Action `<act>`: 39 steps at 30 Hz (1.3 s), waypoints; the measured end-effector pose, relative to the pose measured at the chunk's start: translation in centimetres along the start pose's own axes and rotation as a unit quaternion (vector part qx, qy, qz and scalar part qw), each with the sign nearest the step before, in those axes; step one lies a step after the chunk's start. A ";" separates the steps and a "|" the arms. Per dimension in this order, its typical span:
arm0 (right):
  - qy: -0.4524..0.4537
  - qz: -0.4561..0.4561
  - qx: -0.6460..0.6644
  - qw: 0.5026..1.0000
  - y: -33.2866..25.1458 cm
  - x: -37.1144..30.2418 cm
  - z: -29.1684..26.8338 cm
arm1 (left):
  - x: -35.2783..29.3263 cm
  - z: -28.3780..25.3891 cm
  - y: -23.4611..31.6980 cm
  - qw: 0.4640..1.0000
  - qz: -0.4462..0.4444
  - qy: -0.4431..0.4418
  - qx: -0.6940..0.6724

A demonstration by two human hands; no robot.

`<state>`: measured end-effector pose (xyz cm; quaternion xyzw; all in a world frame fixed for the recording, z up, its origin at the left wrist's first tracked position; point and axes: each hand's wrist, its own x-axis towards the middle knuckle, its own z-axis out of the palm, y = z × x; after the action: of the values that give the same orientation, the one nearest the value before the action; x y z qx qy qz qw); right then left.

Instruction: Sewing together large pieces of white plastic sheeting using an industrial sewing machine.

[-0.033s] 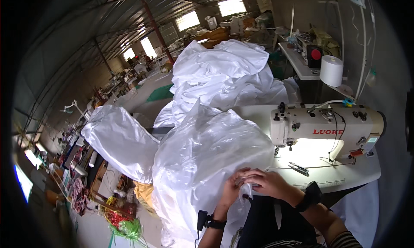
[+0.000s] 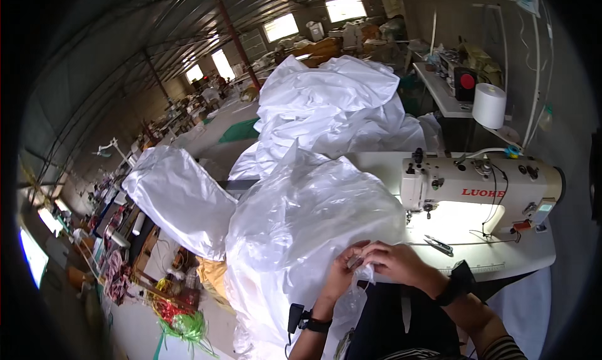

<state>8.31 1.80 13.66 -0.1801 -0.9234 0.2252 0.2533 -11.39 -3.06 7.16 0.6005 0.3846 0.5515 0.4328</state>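
Observation:
A large sheet of glossy white plastic-like material (image 2: 307,213) spreads in a crumpled mound before me and hangs over the near table edge. My left hand (image 2: 340,271) and my right hand (image 2: 396,265) meet at its near right edge, fingers bent and pinching a gathered bit of it between them. Part of the fingertips is hidden behind the material. To the right stands a white sewing machine (image 2: 489,186) with its lamp lit, apart from both hands. Small thread snips (image 2: 439,245) lie on its bed, just beyond my right hand.
Behind the sheet rises a tall heap of white material (image 2: 332,97). A stuffed white bundle (image 2: 179,200) leans at left. A white thread cone (image 2: 489,106) stands behind the machine. Yellow cloth (image 2: 214,281) and a tangle of green strips (image 2: 186,327) lie at lower left.
The whole view has shifted slightly, so the machine and heap sit a little further right. Both hands still hold the sheet's edge, with the fingers slightly rearranged.

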 end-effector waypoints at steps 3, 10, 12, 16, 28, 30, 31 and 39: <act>0.104 0.036 0.185 0.977 -2.1 3.2 -5.9 | -3.0 -0.4 6.9 0.997 0.033 0.065 -0.020; 0.348 -0.038 0.283 0.893 -7.4 10.8 -20.0 | -15.5 -5.3 12.8 0.933 0.074 0.336 0.106; 0.351 -0.028 0.217 0.910 -9.0 13.0 -21.6 | -19.3 -5.5 11.6 0.915 0.051 0.395 0.071; 0.305 -0.050 0.181 0.934 -9.9 17.0 -22.9 | -24.5 -4.0 8.8 0.872 -0.066 0.431 0.222; 0.297 0.015 0.102 0.949 -4.4 18.6 -27.5 | -20.4 -10.6 4.8 0.669 -0.053 0.448 0.591; 0.294 0.035 0.093 0.950 -3.2 18.9 -28.0 | -21.8 -15.3 9.6 0.576 0.115 0.589 0.554; 0.282 0.043 0.089 0.954 -2.6 19.2 -28.1 | -22.9 -16.8 12.1 0.567 0.108 0.638 0.510; 0.271 0.016 0.154 0.950 -0.7 22.5 -27.7 | -28.7 -9.9 12.7 0.653 0.044 0.626 0.423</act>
<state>5.25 20.26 44.09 -0.2075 -0.7713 0.3116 0.5147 -24.17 -33.27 9.85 0.2471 0.7295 0.5923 -0.2367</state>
